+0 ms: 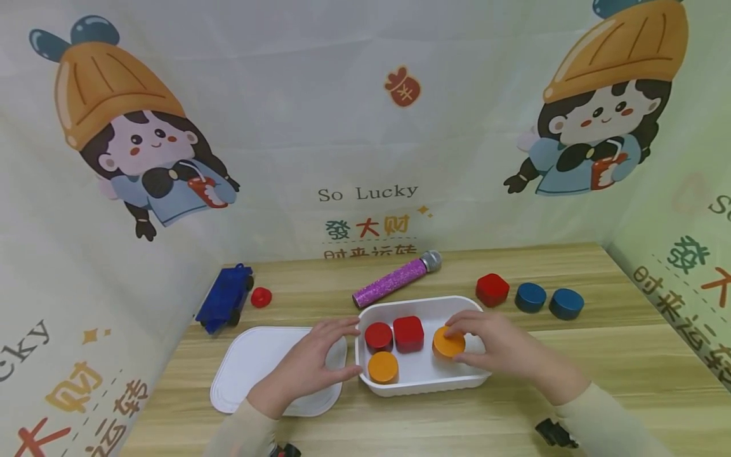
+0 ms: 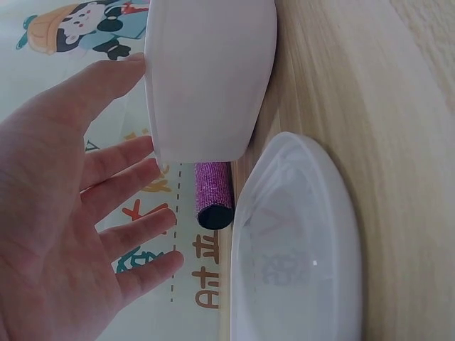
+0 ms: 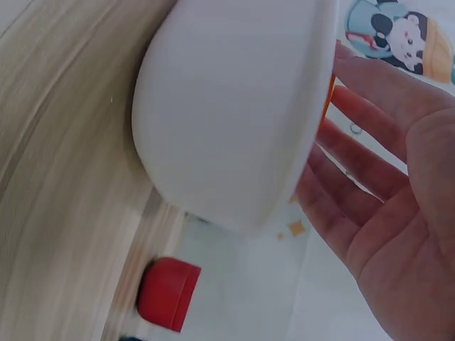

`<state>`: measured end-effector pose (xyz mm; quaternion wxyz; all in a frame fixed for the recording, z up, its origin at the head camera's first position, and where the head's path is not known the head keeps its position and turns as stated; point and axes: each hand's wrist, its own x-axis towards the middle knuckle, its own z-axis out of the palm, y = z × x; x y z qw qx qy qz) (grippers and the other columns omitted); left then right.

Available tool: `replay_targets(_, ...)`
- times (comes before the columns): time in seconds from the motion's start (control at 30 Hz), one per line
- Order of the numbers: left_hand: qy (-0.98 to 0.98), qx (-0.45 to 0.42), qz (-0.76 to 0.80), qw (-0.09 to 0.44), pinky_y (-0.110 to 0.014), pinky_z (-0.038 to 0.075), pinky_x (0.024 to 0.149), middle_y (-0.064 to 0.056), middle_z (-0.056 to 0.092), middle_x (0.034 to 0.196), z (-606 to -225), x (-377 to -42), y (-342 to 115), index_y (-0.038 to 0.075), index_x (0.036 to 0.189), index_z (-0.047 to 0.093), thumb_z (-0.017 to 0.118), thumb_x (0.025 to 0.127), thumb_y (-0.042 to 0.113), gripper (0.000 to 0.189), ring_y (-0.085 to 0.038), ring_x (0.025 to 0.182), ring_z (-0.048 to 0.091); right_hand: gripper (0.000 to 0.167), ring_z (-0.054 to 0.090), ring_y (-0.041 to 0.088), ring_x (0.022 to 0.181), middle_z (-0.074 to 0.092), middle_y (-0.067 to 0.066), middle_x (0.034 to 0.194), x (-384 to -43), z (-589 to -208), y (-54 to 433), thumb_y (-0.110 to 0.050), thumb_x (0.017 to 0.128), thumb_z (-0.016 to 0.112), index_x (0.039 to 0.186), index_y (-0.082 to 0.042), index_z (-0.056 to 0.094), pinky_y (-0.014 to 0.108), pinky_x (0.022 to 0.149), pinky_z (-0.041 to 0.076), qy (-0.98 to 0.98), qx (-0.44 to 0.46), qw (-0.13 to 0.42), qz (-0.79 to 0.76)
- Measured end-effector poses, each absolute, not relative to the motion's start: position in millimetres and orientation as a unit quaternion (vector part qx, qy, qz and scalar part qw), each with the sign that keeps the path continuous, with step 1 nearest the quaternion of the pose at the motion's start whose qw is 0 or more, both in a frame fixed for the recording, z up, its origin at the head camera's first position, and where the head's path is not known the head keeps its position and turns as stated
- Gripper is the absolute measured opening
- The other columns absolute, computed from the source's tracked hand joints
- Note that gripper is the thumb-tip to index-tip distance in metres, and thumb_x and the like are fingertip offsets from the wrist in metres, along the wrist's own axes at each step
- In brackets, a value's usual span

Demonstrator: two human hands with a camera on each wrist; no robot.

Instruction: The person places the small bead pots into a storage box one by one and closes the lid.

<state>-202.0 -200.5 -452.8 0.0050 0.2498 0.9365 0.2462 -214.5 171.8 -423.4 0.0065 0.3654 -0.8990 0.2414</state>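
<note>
A white plastic box [image 1: 422, 383] stands on the table with a red round block [image 1: 379, 337], a red square block [image 1: 408, 334] and an orange round block [image 1: 383, 368] in its left half. In its right half my right hand [image 1: 493, 339] pinches a second orange round block [image 1: 447, 344] between thumb and fingers. The right wrist view shows a sliver of orange above the rim, the box wall hiding the rest. My left hand [image 1: 316, 358] has its fingers spread, with fingertips right at the box's left rim. Below that hand lies a white lid [image 1: 251, 362].
Behind the box lies a purple glittery microphone [image 1: 394, 281]. A red many-sided block [image 1: 492, 289] and two blue round blocks [image 1: 530, 298] sit at the back right. At the left are a blue toy car [image 1: 226, 298] and a small red piece [image 1: 261, 297]. A printed cloth surrounds the table.
</note>
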Motion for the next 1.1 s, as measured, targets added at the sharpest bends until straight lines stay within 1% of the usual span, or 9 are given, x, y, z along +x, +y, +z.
replay_targets(0.17, 0.937, 0.253, 0.242, -0.001, -0.059, 0.041, 0.118, 0.002, 0.050, 0.159, -453, -203, -201, 0.020, 0.141, 0.062, 0.079, 0.087, 0.051, 0.064, -0.028, 0.146, 0.046, 0.029, 0.068, 0.022, 0.113, 0.074, 0.000, 0.121, -219, -427, 155, -0.020, 0.087, 0.084, 0.115, -0.016, 0.077, 0.040, 0.100, 0.059, -0.889, 0.389, -0.033, 0.240)
replay_targets(0.3, 0.938, 0.248, 0.243, 0.003, -0.059, 0.041, 0.118, 0.002, 0.049, 0.159, -453, -203, -201, 0.021, 0.141, 0.062, 0.079, 0.087, 0.051, 0.065, -0.028, 0.147, 0.044, 0.027, 0.069, 0.017, 0.110, 0.075, -0.002, 0.118, -223, -427, 142, -0.021, 0.088, 0.083, 0.114, -0.016, 0.078, 0.036, 0.098, 0.060, -0.879, 0.404, -0.071, 0.244)
replay_targets(0.4, 0.937, 0.246, 0.247, 0.006, -0.060, 0.040, 0.118, 0.002, 0.049, 0.159, -452, -203, -200, 0.021, 0.141, 0.062, 0.079, 0.087, 0.050, 0.064, -0.028, 0.147, 0.044, 0.027, 0.070, 0.014, 0.108, 0.075, -0.003, 0.118, -225, -428, 134, -0.021, 0.087, 0.084, 0.114, -0.016, 0.079, 0.033, 0.096, 0.060, -0.872, 0.413, -0.088, 0.246)
replay_targets(0.5, 0.938, 0.242, 0.250, 0.010, -0.060, 0.041, 0.118, 0.002, 0.049, 0.159, -451, -202, -199, 0.022, 0.141, 0.062, 0.079, 0.087, 0.050, 0.064, -0.028, 0.147, 0.044, 0.028, 0.070, 0.013, 0.109, 0.076, -0.003, 0.118, -227, -430, 128, -0.021, 0.086, 0.085, 0.113, -0.016, 0.079, 0.031, 0.097, 0.059, -0.868, 0.421, -0.092, 0.247)
replay_targets(0.77, 0.938, 0.239, 0.251, 0.015, -0.059, 0.041, 0.118, 0.004, 0.049, 0.159, -451, -202, -199, 0.023, 0.141, 0.062, 0.079, 0.087, 0.051, 0.064, -0.027, 0.147, 0.044, 0.029, 0.071, 0.013, 0.109, 0.076, -0.004, 0.119, -229, -438, 122, -0.016, 0.086, 0.085, 0.114, -0.015, 0.079, 0.032, 0.098, 0.059, -0.865, 0.421, -0.102, 0.254)
replay_targets(1.1, 0.937, 0.239, 0.253, 0.008, -0.058, 0.040, 0.119, 0.004, 0.049, 0.159, -453, -201, -199, 0.022, 0.141, 0.062, 0.079, 0.087, 0.050, 0.063, -0.027, 0.148, 0.044, 0.032, 0.071, 0.009, 0.107, 0.076, -0.006, 0.119, -231, -441, 119, -0.019, 0.084, 0.087, 0.116, -0.018, 0.080, 0.031, 0.097, 0.060, -0.868, 0.414, -0.103, 0.254)
